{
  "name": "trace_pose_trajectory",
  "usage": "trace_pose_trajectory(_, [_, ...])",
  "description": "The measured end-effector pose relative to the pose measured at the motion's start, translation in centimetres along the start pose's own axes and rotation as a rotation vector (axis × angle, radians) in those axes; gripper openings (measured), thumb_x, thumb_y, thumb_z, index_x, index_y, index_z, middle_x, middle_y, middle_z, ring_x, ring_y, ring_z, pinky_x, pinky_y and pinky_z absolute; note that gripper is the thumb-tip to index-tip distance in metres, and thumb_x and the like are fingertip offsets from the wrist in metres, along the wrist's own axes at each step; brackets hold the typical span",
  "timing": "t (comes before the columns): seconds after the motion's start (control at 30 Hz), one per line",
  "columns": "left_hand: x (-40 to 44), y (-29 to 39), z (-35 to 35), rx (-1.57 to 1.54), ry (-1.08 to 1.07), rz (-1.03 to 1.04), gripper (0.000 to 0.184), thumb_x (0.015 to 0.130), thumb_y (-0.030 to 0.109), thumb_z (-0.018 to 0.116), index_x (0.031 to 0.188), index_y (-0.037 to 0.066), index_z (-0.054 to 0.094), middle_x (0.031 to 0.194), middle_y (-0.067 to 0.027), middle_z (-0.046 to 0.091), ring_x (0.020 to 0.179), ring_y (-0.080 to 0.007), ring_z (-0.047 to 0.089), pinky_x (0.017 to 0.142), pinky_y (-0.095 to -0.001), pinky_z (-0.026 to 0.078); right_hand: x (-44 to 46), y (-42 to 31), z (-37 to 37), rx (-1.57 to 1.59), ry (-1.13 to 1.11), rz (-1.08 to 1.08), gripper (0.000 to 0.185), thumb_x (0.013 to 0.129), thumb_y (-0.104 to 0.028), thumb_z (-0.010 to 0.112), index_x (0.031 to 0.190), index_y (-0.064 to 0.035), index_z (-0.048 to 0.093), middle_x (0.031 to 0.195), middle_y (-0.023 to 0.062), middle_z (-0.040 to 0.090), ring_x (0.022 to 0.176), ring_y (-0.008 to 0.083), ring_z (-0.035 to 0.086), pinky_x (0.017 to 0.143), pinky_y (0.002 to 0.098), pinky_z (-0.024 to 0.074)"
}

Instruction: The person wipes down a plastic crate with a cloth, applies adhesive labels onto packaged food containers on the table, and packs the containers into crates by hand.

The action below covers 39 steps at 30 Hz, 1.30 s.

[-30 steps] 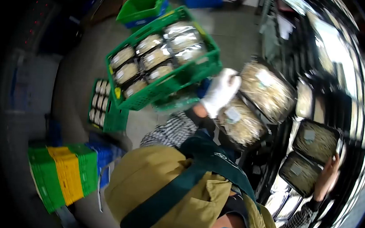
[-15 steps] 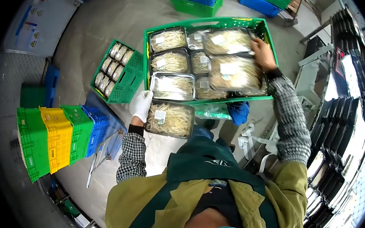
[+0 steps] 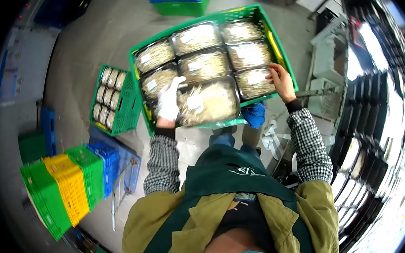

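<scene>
A green crate [image 3: 283,52] holds several black trays of pale bean sprouts under clear film, with white labels. My left hand [image 3: 169,101], in a white glove, grips the left end of one sprout tray [image 3: 213,101] at the crate's near side. That tray sits higher and nearer than the others. My bare right hand [image 3: 283,83] is at the crate's right side, its fingers loosely bent and apart over the right edge of another sprout tray [image 3: 254,82]. Whether the fingertips touch that tray is hard to make out.
A smaller green crate [image 3: 128,100] of packed trays stands on the floor at left. Stacked green, yellow and blue crates [image 3: 67,185] are at lower left. More crates [image 3: 176,0] stand beyond. On the right are stacked black trays [image 3: 368,100] and a bench with white straps [image 3: 269,138].
The trays that my right hand held over the crate now lie in it, and that hand's grip has loosened. My left hand has brought its tray up over the crate's near side. The view has turned.
</scene>
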<state>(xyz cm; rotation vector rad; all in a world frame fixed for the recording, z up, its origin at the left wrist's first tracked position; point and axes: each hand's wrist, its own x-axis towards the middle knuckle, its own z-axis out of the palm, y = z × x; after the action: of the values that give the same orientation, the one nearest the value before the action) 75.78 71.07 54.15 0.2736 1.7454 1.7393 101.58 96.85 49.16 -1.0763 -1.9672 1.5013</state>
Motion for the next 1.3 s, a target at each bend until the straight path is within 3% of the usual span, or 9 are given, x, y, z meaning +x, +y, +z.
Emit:
trace_pose_trajectory(0.3, [10.3, -7.3, 3.3, 1.102, -0.327, 0.439, 0.028, 0.090, 0.015, 0.056, 0.112, -0.003, 0.059, 0.107, -0.0100, 0.062, 0.094, -0.0204, 0.059, 0.083, -0.0299, 0.045, -27.3, 2.9, -17.2, -0.015, 0.638, 0.139, 0.022, 0.091, -0.014, 0.053, 0.107, 0.0011, 0.058, 0.088, 0.0100, 0.065, 0.070, 0.0157, 0.065, 0.066, 0.0286, 0.0507])
trace_pose_trajectory(0.4, [8.9, -4.8, 6.7, 1.337, -0.135, 0.703, 0.031, 0.090, 0.014, 0.056, 0.115, -0.004, 0.056, 0.111, -0.0132, 0.061, 0.097, -0.0233, 0.058, 0.085, -0.0323, 0.045, -40.9, 3.5, -20.7, -0.057, 0.934, 0.293, 0.021, 0.092, -0.014, 0.052, 0.108, -0.0005, 0.058, 0.087, 0.0094, 0.064, 0.067, 0.0136, 0.063, 0.065, 0.0282, 0.0503])
trace_pose_trajectory(0.57, [-5.5, -4.3, 20.4, 1.067, -0.115, 1.206, 0.037, 0.089, 0.013, 0.056, 0.121, -0.005, 0.052, 0.116, -0.0185, 0.058, 0.101, -0.0282, 0.058, 0.089, -0.0365, 0.045, -66.1, 12.0, -24.6, -0.286, 1.524, 0.522, 0.021, 0.088, -0.015, 0.058, 0.107, -0.0054, 0.060, 0.092, 0.0122, 0.066, 0.073, 0.0181, 0.065, 0.069, 0.0315, 0.0517])
trace_pose_trajectory(0.7, [-27.0, -7.7, 35.3, 0.719, -0.742, 1.288, 0.040, 0.089, 0.008, 0.055, 0.126, -0.006, 0.048, 0.119, -0.0190, 0.058, 0.102, -0.0272, 0.059, 0.090, -0.0359, 0.046, -87.9, 20.9, -29.1, -0.748, 1.949, 0.716, 0.021, 0.091, -0.021, 0.056, 0.105, -0.0057, 0.061, 0.083, 0.0066, 0.066, 0.072, 0.0141, 0.064, 0.064, 0.0270, 0.0506])
trace_pose_trajectory(0.8, [-44.2, -12.7, 45.2, 0.485, -1.196, 1.387, 0.037, 0.086, 0.001, 0.056, 0.122, -0.006, 0.051, 0.118, -0.0187, 0.058, 0.099, -0.0265, 0.059, 0.090, -0.0339, 0.045, -105.1, 28.7, -33.0, -0.229, 2.369, 0.853, 0.024, 0.086, -0.024, 0.058, 0.096, -0.0024, 0.063, 0.078, 0.0125, 0.066, 0.065, 0.0206, 0.064, 0.061, 0.0323, 0.0503])
trace_pose_trajectory(0.93, [-64.7, -20.7, 55.7, 0.486, -1.755, 0.800, 0.043, 0.089, 0.005, 0.055, 0.130, -0.002, 0.045, 0.116, -0.0127, 0.058, 0.100, -0.0191, 0.056, 0.091, -0.0308, 0.044, -120.0, 34.7, -36.9, 0.388, 2.691, 0.778, 0.035, 0.087, -0.028, 0.058, 0.090, 0.0063, 0.060, 0.067, 0.0133, 0.063, 0.048, 0.0207, 0.059, 0.043, 0.0290, 0.0481])
trace_pose_trajectory(1.1, [-81.1, -35.6, 67.0, 0.520, -2.064, 0.909, 0.052, 0.088, 0.020, 0.058, 0.133, 0.002, 0.041, 0.112, -0.0162, 0.060, 0.099, -0.0252, 0.059, 0.088, -0.0334, 0.046, -124.5, 33.7, -41.8, 0.856, 2.812, 0.423, 0.040, 0.087, -0.028, 0.061, 0.107, 0.0051, 0.052, 0.090, 0.0137, 0.059, 0.071, 0.0226, 0.060, 0.050, 0.0300, 0.0463])
trace_pose_trajectory(1.23, [-91.2, -42.1, 71.8, 0.624, -2.059, 0.777, 0.054, 0.091, 0.030, 0.056, 0.131, -0.004, 0.042, 0.121, -0.0170, 0.055, 0.099, -0.0211, 0.058, 0.087, -0.0316, 0.045, -124.3, 33.3, -41.6, 0.822, 2.880, 0.007, 0.026, 0.082, -0.016, 0.062, 0.096, 0.0026, 0.050, 0.088, 0.0107, 0.058, 0.066, 0.0174, 0.056, 0.059, 0.0313, 0.0446])
trace_pose_trajectory(1.3, [-93.4, -48.0, 75.8, 0.662, -1.997, 0.592, 0.054, 0.090, 0.032, 0.057, 0.129, -0.004, 0.043, 0.114, -0.0128, 0.058, 0.085, -0.0154, 0.060, 0.076, -0.0296, 0.048, -125.0, 34.4, -38.8, 0.276, 2.852, 0.369, 0.025, 0.081, -0.016, 0.064, 0.091, 0.0012, 0.049, 0.075, 0.0051, 0.058, 0.062, 0.0127, 0.054, 0.057, 0.0243, 0.0429])
